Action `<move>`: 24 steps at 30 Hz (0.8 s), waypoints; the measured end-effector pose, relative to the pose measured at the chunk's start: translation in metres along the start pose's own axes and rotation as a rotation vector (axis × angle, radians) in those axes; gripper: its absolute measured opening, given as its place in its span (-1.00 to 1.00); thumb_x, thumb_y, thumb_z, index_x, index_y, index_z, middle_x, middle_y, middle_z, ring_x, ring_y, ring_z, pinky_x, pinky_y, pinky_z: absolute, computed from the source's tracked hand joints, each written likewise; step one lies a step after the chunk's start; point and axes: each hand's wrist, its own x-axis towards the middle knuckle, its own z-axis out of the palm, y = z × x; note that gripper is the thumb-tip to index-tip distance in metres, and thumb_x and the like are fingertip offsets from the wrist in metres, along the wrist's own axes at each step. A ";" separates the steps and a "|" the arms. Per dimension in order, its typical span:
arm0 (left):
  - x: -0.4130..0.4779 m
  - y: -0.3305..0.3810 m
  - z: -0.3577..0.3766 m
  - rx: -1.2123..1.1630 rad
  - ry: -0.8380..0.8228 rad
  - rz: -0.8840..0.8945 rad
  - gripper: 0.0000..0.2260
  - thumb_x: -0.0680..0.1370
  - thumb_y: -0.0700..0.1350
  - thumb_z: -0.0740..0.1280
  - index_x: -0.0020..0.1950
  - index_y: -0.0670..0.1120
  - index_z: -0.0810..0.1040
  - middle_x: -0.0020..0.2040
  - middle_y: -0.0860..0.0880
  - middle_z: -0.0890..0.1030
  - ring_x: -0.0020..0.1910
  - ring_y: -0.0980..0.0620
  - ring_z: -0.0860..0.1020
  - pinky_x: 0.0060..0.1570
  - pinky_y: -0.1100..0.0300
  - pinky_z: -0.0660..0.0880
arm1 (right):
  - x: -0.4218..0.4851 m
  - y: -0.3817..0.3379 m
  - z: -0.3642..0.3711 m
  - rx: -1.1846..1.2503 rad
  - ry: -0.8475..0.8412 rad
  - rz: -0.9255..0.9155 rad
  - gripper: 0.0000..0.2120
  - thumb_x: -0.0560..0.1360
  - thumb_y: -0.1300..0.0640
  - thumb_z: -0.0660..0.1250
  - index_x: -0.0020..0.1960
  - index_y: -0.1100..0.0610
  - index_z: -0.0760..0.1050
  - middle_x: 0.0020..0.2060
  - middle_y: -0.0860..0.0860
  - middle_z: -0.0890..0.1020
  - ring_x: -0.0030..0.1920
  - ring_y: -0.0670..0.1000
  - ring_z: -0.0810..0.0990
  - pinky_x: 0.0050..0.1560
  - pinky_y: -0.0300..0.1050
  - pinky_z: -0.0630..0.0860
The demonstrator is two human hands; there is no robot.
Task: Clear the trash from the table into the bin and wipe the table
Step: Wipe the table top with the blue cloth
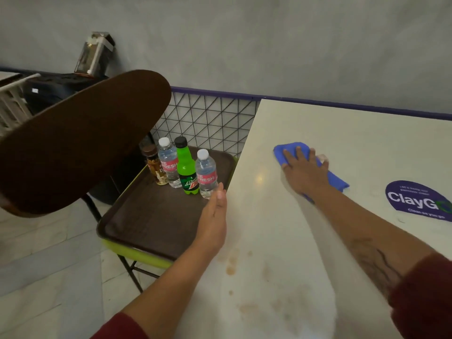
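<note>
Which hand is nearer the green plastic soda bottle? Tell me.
Left. The left hand hovers just right of the green plastic soda bottle; the right hand presses a blue cloth farther right.

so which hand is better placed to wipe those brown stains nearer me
The right hand, probably: it presses the blue cloth flat on the table; the left hand holds nothing, beside the tray.

blue cloth [335,178], cream table [318,123] — brown-stained, brown tray [146,216], green bottle [186,167]
</note>
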 end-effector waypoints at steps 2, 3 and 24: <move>0.000 -0.003 0.000 0.019 -0.004 0.009 -0.24 0.42 0.43 -0.05 0.51 0.05 0.18 0.48 0.03 0.30 0.46 0.08 0.26 0.47 -0.03 0.19 | 0.032 -0.016 -0.003 0.007 -0.018 0.005 -0.51 0.63 -0.08 -0.20 0.55 -0.10 -0.15 0.55 -0.02 -0.12 0.53 0.18 -0.22 0.43 0.36 -0.16; 0.000 -0.003 0.000 0.027 -0.003 0.014 -0.23 0.41 0.42 -0.04 0.51 0.04 0.18 0.48 0.04 0.30 0.46 0.08 0.26 0.47 -0.03 0.19 | 0.042 -0.026 -0.004 0.001 -0.017 -0.008 -0.51 0.63 -0.07 -0.20 0.55 -0.09 -0.16 0.55 -0.01 -0.12 0.52 0.18 -0.22 0.43 0.37 -0.18; -0.016 0.011 -0.012 -0.282 -0.012 -0.158 -0.45 0.64 0.12 -0.26 0.52 -0.10 0.15 0.45 -0.13 0.34 0.44 -0.01 0.29 0.22 0.26 0.23 | -0.116 -0.037 0.011 0.007 -0.036 0.089 -0.53 0.64 -0.09 -0.19 0.53 -0.17 -0.17 0.55 -0.04 -0.15 0.52 0.19 -0.25 0.41 0.37 -0.12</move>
